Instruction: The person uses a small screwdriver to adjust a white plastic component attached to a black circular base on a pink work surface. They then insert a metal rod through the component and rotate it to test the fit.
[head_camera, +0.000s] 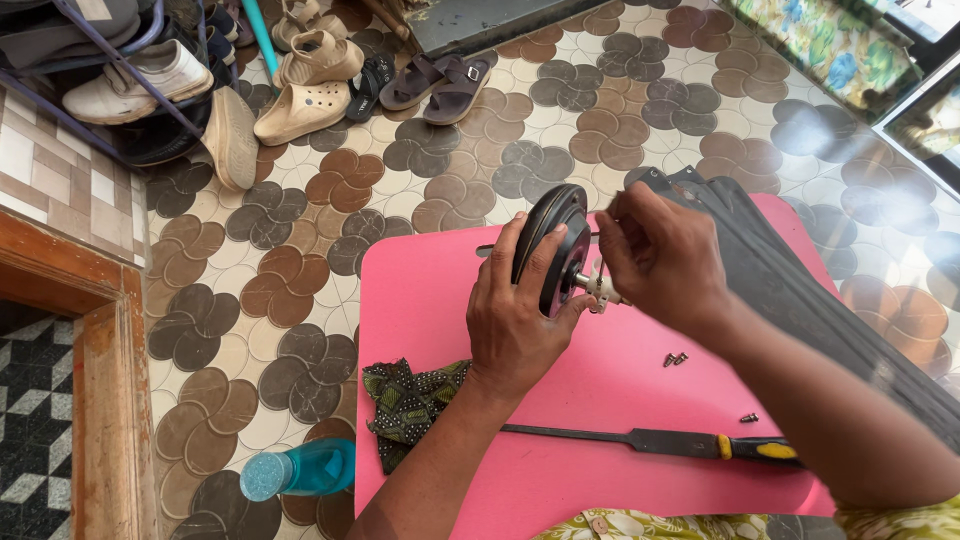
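Head view. Patterned floor tiles (300, 290) of brown and grey petal shapes, with a low pink table (440, 290) set over them. Sandals and clogs (330, 75) heaped far left beside a shoe rack (120, 80). Teal bottle (300, 470) lying on the floor near left, close to the table's edge. Dark patterned cloth (410, 400) draped over the table's near-left edge. Long screwdriver with yellow-and-black handle (660, 442) lying flat along the near side. Three small screws (677, 358) loose on the pink surface right of centre, one of them nearer. Black ribbed panels (800, 290) resting across the table's right side.

Step in hand, as judged: fitting or freeing a small white part (603, 290) on the hub of a black round motor housing (553, 245), held on edge above the table's middle. Best done with the housing kept steady and upright, the part turned squarely on the shaft without forcing, and the loose screws left clear of the wrists.

Left hand (515, 320): wrapped round the housing's near rim, fingers curled and clamped on it, thumb across the face. Right hand (660, 255): fingertips drawn together at the white part beside the hub, pinched or touching; exact grip hidden by the knuckles.
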